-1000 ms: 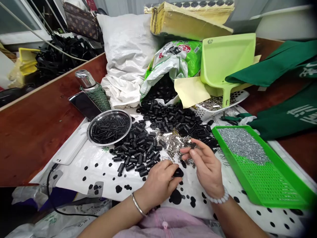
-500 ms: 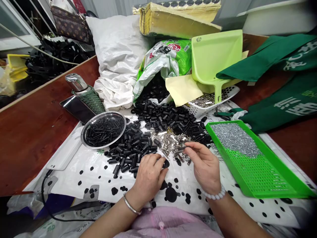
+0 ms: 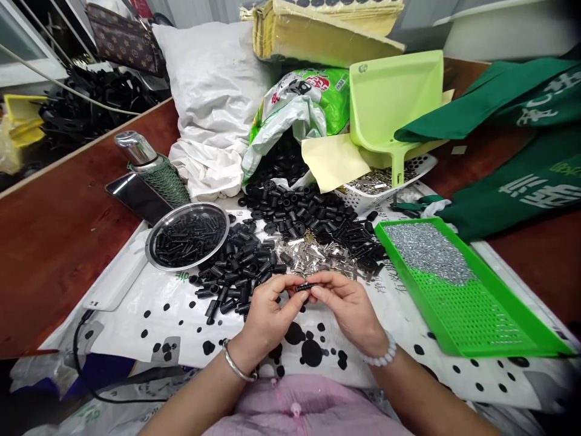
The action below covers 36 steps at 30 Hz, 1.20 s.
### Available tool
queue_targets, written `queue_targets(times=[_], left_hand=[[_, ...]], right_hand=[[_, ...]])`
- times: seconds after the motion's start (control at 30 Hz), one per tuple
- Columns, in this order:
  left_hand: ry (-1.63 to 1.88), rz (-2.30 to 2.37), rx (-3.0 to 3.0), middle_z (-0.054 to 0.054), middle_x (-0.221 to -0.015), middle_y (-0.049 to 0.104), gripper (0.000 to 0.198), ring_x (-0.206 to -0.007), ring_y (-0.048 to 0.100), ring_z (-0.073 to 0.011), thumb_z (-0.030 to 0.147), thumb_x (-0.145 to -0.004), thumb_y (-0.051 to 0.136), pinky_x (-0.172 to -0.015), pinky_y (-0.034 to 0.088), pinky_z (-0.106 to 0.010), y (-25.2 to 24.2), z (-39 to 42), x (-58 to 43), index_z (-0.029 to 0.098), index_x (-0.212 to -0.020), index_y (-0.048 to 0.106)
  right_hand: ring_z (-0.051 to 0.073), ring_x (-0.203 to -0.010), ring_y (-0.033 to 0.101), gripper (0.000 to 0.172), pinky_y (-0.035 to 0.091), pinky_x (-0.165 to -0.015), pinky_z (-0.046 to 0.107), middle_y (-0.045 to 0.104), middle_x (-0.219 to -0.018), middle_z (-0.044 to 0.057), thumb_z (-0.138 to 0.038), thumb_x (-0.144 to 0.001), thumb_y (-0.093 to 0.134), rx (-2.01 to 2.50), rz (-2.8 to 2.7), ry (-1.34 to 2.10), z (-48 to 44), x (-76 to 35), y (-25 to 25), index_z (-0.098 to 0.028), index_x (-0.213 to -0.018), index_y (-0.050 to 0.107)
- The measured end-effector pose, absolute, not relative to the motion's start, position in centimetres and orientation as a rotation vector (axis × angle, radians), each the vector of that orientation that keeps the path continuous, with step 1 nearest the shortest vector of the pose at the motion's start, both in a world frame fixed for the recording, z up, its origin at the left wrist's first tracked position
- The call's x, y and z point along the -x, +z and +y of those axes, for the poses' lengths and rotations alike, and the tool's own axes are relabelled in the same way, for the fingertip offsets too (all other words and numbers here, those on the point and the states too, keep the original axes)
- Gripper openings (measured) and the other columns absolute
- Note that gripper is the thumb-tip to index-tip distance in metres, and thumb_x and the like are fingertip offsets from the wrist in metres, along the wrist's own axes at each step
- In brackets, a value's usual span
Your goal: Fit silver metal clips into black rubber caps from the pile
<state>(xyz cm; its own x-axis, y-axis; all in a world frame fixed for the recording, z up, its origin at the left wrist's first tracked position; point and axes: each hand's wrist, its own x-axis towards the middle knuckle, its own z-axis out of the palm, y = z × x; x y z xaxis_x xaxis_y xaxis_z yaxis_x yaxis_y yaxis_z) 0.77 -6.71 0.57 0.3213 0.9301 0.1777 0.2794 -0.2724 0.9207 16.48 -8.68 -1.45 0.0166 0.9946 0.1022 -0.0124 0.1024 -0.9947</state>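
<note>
Both hands meet over the cloth in front of the piles. Between the fingertips of my left hand is a small black ribbed plastic piece, gripped at its left part. The thumb and forefinger of my right hand pinch at its right end; whether they hold a second small part is hidden. Just beyond the fingers lies a heap of small silvery metal clips. Black plastic tubes are piled to the left of it, and thin black ribbed pieces to the right.
A round metal dish of black ribbed pieces stands left, by a phone and a netted bottle. On the right is a green tray with small metal parts. A light-green dustpan rests over a white basket behind.
My right hand has moved left from the metal clips to meet my left hand. The left fingers have turned inward and now show the black ribbed piece.
</note>
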Motion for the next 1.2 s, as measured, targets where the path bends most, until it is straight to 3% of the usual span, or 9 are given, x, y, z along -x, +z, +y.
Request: queue_targets(times=[0.23, 0.47, 0.57, 0.7, 0.77, 1.07, 1.2], left_hand=[[1.056, 1.195, -1.548, -0.003, -0.079, 0.065, 0.014, -0.07, 0.058, -0.0142, 0.025, -0.077, 0.062, -0.065, 0.046, -0.023, 0.3, -6.0, 1.5, 0.015, -0.086, 0.064], [1.007, 1.239, -1.736, -0.005, -0.089, 0.067, 0.018, -0.079, 0.061, -0.0165, 0.025, -0.082, 0.055, -0.073, 0.046, -0.025, 0.3, -6.0, 3.3, 0.02, -0.094, 0.067], [1.019, 1.213, -1.62, -0.007, -0.096, 0.067, 0.023, -0.084, 0.063, -0.0187, 0.027, -0.083, 0.054, -0.078, 0.048, -0.028, -0.3, -6.3, 3.4, 0.02, -0.101, 0.066], [1.002, 1.173, -1.494, -0.007, -0.098, 0.069, 0.026, -0.087, 0.064, -0.0194, 0.027, -0.084, 0.053, -0.083, 0.049, -0.031, -0.3, -6.6, 3.3, 0.019, -0.106, 0.064], [0.984, 1.13, -1.427, -0.007, -0.097, 0.069, 0.026, -0.087, 0.064, -0.0188, 0.027, -0.084, 0.052, -0.082, 0.049, -0.031, 0.1, -6.6, 3.0, 0.017, -0.105, 0.064], [1.034, 1.046, -1.205, -0.004, -0.076, 0.066, 0.027, -0.07, 0.061, -0.0139, 0.026, -0.079, 0.059, -0.071, 0.049, -0.026, 1.1, -6.1, 1.5, 0.012, -0.102, 0.058], [1.021, 1.113, -1.279, -0.002, -0.071, 0.06, 0.026, -0.063, 0.057, -0.0111, 0.026, -0.083, 0.051, -0.064, 0.048, -0.024, 1.2, -6.2, 1.3, 0.013, -0.104, 0.058]], right_hand=[[0.018, -0.077, 0.058, 0.026, 0.05, -0.069, 0.033, 0.061, -0.09, 0.007, -0.034, -0.083, 0.054, 1.299, -1.552, 0.926, -8.7, -16.3, -1.4, -0.019, -0.105, 0.059], [0.022, -0.076, 0.053, 0.018, 0.044, -0.073, 0.039, 0.054, -0.092, 0.009, -0.03, -0.077, 0.061, 1.445, -1.745, 0.859, -8.9, -14.4, -2.0, -0.019, -0.091, 0.062], [0.019, -0.074, 0.053, 0.021, 0.046, -0.07, 0.036, 0.054, -0.093, 0.008, -0.033, -0.079, 0.06, 1.402, -1.681, 0.952, -8.7, -14.7, -2.2, -0.02, -0.095, 0.06], [0.015, -0.063, 0.056, 0.031, 0.05, -0.06, 0.031, 0.057, -0.079, 0.004, -0.037, -0.083, 0.054, 1.248, -1.455, 1.235, -8.2, -15.4, -1.9, -0.018, -0.107, 0.053], [0.015, -0.064, 0.059, 0.031, 0.053, -0.062, 0.032, 0.06, -0.083, 0.005, -0.04, -0.085, 0.051, 1.136, -1.335, 1.393, -8.1, -15.3, -1.6, -0.018, -0.108, 0.05], [0.014, -0.065, 0.062, 0.032, 0.054, -0.065, 0.034, 0.063, -0.096, 0.009, -0.044, -0.085, 0.051, 0.879, -0.995, 1.702, -8.4, -15.0, -1.7, -0.02, -0.106, 0.054], [0.016, -0.067, 0.063, 0.035, 0.054, -0.065, 0.035, 0.063, -0.1, 0.012, -0.045, -0.088, 0.045, 0.886, -1.0, 1.695, -8.3, -15.1, -1.9, -0.019, -0.109, 0.054]])
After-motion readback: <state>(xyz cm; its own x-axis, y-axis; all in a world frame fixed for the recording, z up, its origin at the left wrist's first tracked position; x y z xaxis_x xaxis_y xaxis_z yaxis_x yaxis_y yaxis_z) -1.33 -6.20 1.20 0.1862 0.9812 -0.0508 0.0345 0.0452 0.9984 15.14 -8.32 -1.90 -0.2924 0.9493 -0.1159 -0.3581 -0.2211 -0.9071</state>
